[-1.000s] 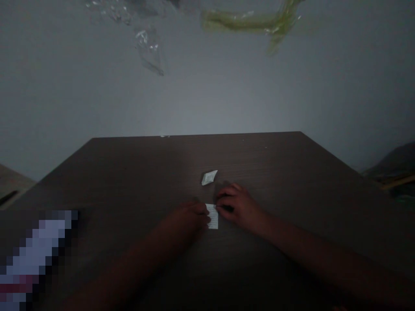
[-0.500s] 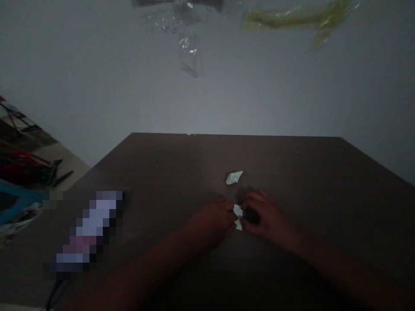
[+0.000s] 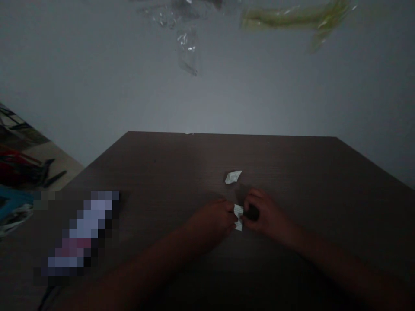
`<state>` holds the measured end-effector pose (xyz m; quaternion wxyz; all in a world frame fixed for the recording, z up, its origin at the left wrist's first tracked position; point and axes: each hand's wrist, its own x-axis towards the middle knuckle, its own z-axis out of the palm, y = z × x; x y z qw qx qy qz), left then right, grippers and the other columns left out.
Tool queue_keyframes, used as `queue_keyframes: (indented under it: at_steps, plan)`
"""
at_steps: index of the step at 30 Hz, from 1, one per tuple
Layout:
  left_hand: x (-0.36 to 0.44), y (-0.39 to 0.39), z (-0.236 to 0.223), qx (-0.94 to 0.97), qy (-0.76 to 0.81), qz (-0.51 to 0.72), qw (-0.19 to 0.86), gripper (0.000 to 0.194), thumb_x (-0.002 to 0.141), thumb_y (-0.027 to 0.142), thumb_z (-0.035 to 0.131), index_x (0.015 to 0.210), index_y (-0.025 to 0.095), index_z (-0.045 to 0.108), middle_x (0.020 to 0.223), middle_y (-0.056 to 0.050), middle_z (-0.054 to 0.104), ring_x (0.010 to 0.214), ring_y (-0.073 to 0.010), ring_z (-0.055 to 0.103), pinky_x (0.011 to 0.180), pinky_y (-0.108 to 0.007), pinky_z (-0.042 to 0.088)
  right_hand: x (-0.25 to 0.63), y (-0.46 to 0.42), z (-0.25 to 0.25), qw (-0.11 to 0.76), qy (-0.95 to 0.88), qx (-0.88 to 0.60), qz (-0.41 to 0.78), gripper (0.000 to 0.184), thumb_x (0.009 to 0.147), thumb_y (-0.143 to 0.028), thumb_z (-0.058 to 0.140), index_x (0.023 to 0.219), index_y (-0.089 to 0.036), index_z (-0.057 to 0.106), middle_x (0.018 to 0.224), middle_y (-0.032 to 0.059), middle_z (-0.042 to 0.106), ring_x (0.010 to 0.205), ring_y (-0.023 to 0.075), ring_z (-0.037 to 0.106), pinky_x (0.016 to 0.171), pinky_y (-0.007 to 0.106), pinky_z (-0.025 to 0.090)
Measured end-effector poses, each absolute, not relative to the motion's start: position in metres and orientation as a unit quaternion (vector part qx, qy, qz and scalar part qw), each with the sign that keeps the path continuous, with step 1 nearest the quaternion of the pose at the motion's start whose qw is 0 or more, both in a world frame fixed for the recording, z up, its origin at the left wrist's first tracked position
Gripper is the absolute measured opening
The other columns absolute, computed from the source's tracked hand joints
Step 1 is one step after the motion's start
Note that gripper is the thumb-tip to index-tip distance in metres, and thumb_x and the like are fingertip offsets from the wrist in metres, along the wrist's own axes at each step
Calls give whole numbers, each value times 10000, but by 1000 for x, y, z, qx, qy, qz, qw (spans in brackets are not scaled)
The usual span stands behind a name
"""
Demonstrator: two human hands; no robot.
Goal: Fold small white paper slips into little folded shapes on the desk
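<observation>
A small white strip of paper stands pinched between my left hand and my right hand, its middle creased or narrowed. The fingertips of both hands touch it from either side. A dark patch shows at my right fingers, but it is too dim to tell whether it is a shadow or an object. A little farther along the dark wooden table lies a small folded white paper piece, apart from both hands.
A pixelated, blurred long object lies on the table at the left. Beyond the table's left edge, red and blue items sit lower down. A grey wall rises behind the far edge, with clear plastic and green shapes above.
The paper strip has gone from lying flat under my fingers to being pinched up between both hands. The view has swung left, bringing more of the left side into sight.
</observation>
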<state>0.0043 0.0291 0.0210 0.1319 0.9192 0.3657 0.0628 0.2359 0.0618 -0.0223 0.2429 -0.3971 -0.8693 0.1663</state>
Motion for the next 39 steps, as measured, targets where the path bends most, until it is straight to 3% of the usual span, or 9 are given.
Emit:
queue_keyframes:
  at_steps: [4,12,28,32,34,39]
  plan:
    - [4,31,20,922,357,58,135,135,1026,149,686,966,160,807,1026,-87,775,990,-275,730,916,-380,579,240,78,-25,252,-848,-429,180,258,795,-128,788,790,-237,553,895,20,626,844,221,619,737,339,449]
    - [3,31,18,925,349,67,132,71,1023,149,721,1008,151,790,1068,-82,774,1012,-252,723,928,-362,565,231,51,-26,235,-875,-379,188,293,779,-140,816,765,-239,540,864,16,621,872,236,617,750,348,435]
    - [4,29,20,919,365,67,136,169,1032,102,635,1017,132,800,1065,-106,761,1021,-281,719,924,-381,565,237,81,-30,275,-828,-449,194,363,872,-170,715,645,-233,439,767,2,559,684,171,569,632,308,397]
    - [6,24,18,905,389,78,150,99,1000,214,721,1037,157,793,1116,-113,748,1063,-307,712,954,-424,590,237,74,-24,256,-847,-424,193,244,887,-159,698,740,-231,517,842,10,613,795,194,617,716,322,449]
    - [9,20,19,897,404,86,154,176,954,290,800,1068,157,777,1164,-134,739,1111,-341,699,974,-459,594,237,69,-20,248,-867,-387,192,135,889,-148,702,874,-231,597,953,30,657,935,224,645,819,357,493]
    - [15,14,17,875,445,103,161,184,956,244,775,1109,169,707,1214,-124,719,1175,-326,680,1000,-438,595,243,65,-15,228,-904,-296,206,236,920,-198,758,1141,-220,677,1128,77,689,1110,271,635,974,439,512]
